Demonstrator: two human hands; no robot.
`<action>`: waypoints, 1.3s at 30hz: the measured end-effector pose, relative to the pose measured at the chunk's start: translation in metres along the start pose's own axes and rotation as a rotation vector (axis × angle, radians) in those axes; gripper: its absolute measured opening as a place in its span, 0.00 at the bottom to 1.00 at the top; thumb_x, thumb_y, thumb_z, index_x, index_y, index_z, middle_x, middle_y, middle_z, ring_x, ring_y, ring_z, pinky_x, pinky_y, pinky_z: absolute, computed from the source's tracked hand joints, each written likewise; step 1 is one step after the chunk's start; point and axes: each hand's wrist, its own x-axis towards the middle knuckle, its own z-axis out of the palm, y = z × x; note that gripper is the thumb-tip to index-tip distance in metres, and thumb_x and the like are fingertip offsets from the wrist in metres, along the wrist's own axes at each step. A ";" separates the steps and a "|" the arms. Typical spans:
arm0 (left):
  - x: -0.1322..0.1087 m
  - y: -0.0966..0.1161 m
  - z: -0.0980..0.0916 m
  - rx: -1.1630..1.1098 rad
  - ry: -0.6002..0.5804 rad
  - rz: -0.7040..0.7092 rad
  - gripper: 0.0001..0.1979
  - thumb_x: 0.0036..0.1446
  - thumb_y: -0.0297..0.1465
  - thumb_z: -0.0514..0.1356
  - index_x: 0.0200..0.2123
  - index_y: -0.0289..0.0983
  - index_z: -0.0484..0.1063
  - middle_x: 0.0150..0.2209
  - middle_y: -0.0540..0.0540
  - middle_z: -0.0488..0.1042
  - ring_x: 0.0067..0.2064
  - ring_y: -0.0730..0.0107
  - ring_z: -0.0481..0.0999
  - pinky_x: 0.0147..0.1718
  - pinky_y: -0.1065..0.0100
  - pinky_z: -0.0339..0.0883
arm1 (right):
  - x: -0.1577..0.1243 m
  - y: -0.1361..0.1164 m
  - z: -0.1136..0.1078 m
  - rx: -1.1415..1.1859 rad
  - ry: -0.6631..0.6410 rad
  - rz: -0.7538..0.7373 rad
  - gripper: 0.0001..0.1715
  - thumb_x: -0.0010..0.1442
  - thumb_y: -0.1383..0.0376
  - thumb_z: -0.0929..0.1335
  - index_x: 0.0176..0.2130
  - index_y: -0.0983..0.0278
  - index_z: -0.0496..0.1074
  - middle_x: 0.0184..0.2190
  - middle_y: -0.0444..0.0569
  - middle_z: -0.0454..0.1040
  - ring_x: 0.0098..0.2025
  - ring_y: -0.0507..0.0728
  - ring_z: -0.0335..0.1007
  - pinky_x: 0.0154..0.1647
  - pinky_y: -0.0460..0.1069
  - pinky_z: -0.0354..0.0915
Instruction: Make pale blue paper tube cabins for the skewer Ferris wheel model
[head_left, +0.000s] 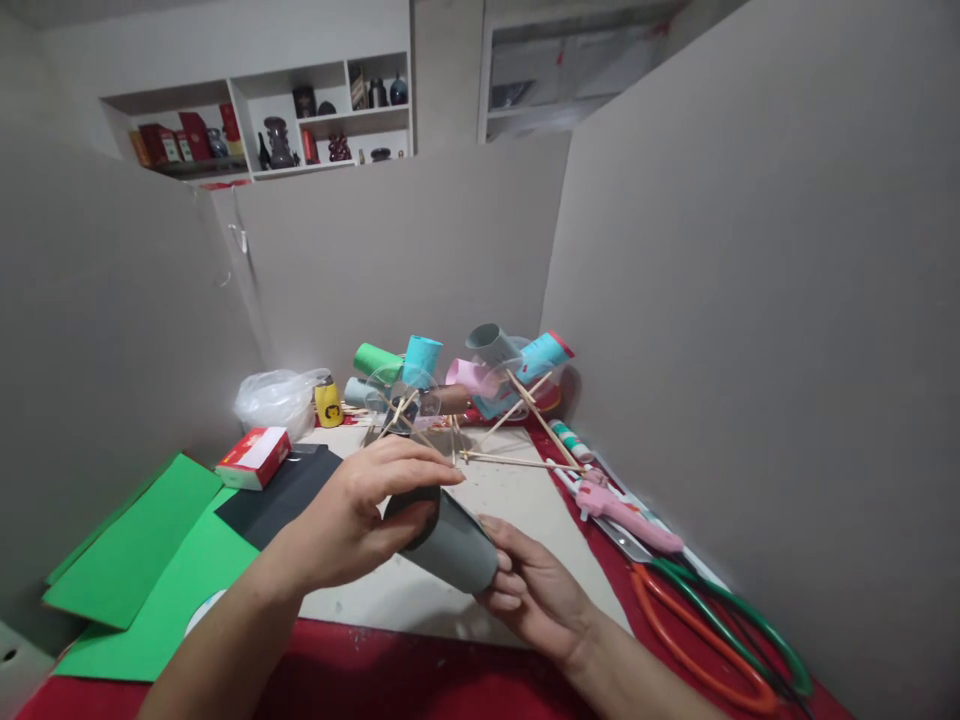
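I hold a grey paper tube [456, 548] at the lower centre of the frame, a smooth matte roll tilted down to the right. My left hand [386, 505] curls over its upper end, thumb on the near side and fingers across the top. My right hand [536, 590] pinches the lower rim between thumb and fingers.

Beneath is a pale, flat board [375, 600] on red cloth [375, 665] covering the surface. Beyond my hands, at the centre, rolled paper tubes in green [379, 362], blue [422, 360] and other colours sit around clear plastic discs, with thin, straight wooden sticks [525, 462] propping them.

At the lower left lie stiff sheets of green card [150, 540], and beside them a black sheet [270, 510] and a boxy red-and-white carton [255, 457]. A crinkled, see-through plastic bag [276, 402] bulges behind. On the right, a pink plastic glue gun [630, 517] rests near scissors [652, 568] with looped orange and green handles.
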 end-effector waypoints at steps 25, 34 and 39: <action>-0.004 -0.002 0.005 0.219 0.199 -0.198 0.13 0.58 0.27 0.61 0.47 0.38 0.71 0.43 0.44 0.76 0.45 0.66 0.75 0.45 0.65 0.69 | -0.002 -0.011 0.007 -0.083 0.172 -0.248 0.19 0.46 0.64 0.77 0.22 0.65 0.64 0.14 0.34 0.58 0.13 0.41 0.44 0.12 0.38 0.48; -0.034 -0.003 0.025 -0.343 0.213 -0.763 0.18 0.57 0.40 0.61 0.44 0.33 0.76 0.22 0.50 0.73 0.20 0.76 0.70 0.18 0.76 0.62 | -0.004 -0.002 0.012 -0.311 0.248 -0.427 0.20 0.43 0.59 0.79 0.21 0.66 0.68 0.12 0.37 0.61 0.13 0.43 0.49 0.14 0.40 0.49; -0.044 -0.007 0.039 -0.632 0.279 -0.854 0.21 0.53 0.44 0.64 0.39 0.30 0.76 0.18 0.50 0.71 0.19 0.75 0.71 0.19 0.74 0.65 | 0.000 0.007 -0.002 -0.558 0.222 -0.466 0.21 0.49 0.56 0.76 0.20 0.66 0.67 0.13 0.38 0.61 0.15 0.44 0.51 0.17 0.42 0.48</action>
